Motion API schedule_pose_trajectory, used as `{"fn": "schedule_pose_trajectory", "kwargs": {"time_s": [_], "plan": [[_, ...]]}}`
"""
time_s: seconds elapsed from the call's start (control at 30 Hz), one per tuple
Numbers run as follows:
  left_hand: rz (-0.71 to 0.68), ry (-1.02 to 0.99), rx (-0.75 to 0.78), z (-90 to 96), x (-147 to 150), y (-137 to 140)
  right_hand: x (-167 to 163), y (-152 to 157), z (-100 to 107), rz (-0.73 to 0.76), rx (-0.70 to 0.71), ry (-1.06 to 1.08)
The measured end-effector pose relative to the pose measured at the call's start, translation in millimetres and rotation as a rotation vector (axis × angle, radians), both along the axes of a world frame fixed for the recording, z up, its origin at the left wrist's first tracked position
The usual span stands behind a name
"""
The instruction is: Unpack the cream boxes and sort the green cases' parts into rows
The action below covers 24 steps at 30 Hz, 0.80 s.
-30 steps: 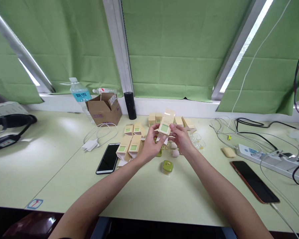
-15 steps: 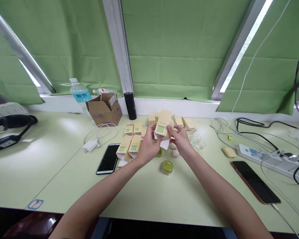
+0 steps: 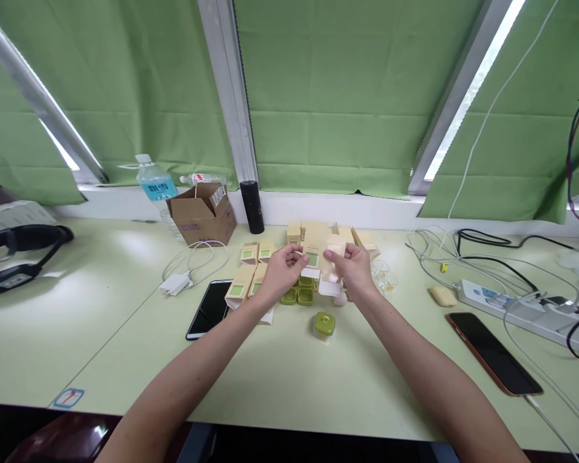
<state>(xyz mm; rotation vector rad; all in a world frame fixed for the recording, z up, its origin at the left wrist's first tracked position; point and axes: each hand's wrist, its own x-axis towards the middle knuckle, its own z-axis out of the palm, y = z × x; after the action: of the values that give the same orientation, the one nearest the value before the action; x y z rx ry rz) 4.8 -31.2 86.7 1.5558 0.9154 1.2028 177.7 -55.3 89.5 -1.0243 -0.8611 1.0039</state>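
A beige paper box (image 3: 316, 236) with a green square on its front is held up between my hands, its pale end flaps hanging loose. My left hand (image 3: 284, 273) pinches its left edge between thumb and fingers. On the other side, my right hand (image 3: 354, 270) grips the right edge. Below them are several small green-lidded containers (image 3: 305, 296), partly hidden. Nearer me stands one clear square container (image 3: 324, 325) with a green lid. A small pinkish rounded thing (image 3: 340, 299) lies under my right hand. More beige boxes (image 3: 240, 283) stand left of my left hand.
A dark phone (image 3: 210, 310), white charger (image 3: 176, 283), brown carton (image 3: 203, 215) and black cylinder (image 3: 252, 207) are to the left. Clear plastic pieces (image 3: 383, 276) lie right of my hands. Farther right are another phone (image 3: 493, 352), a power strip (image 3: 521, 312) and tangled cables.
The box in my hands has come down slightly and looks wider, with its lower flaps more spread. My left hand has shifted slightly left, uncovering several green-lidded containers below.
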Motion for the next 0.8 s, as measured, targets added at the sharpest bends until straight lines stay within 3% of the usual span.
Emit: {"fn": "schedule_pose_trajectory", "kwargs": {"time_s": [0.3, 0.5, 0.67, 0.8], "plan": [[-0.008, 0.133, 0.029, 3.2, -7.2, 9.5, -5.7, -3.1, 1.1, 0.057, -0.038, -0.083], [0.278, 0.228, 0.039, 21.4, -64.4, 44.9, 7.4, -15.1, 12.8, 0.075, 0.014, -0.172], [0.455, 0.391, -0.114, 16.3, -118.6, 65.9, 35.0, -38.2, -11.3, -0.023, -0.009, -0.301], [0.504, 0.457, -0.162, -3.8, -130.4, 71.0, 47.3, -54.6, -34.6, -0.050, -0.033, -0.416]]}}
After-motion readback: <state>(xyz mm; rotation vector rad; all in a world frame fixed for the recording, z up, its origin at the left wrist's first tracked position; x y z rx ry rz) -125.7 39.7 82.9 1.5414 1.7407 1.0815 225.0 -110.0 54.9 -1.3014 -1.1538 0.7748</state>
